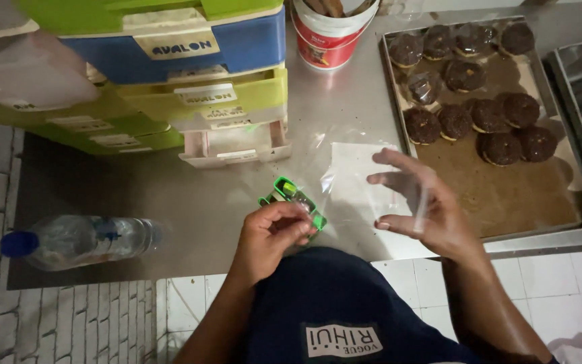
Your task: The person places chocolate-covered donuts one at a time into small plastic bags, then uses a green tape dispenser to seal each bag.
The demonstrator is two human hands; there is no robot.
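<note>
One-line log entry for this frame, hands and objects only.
left hand: gripping green plastic tape dispenser | right hand: open, holding clear plastic bag | metal tray of chocolate-coated doughnuts: right, untouched

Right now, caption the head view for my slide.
Left hand holds a green tape dispenser; right hand hovers open over clear bags beside a tray of chocolate doughnuts.

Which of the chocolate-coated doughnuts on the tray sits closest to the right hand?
The one at the left end of the third row, next to the tray wall. It lies just above the right hand; the others sit farther right or higher.
</note>
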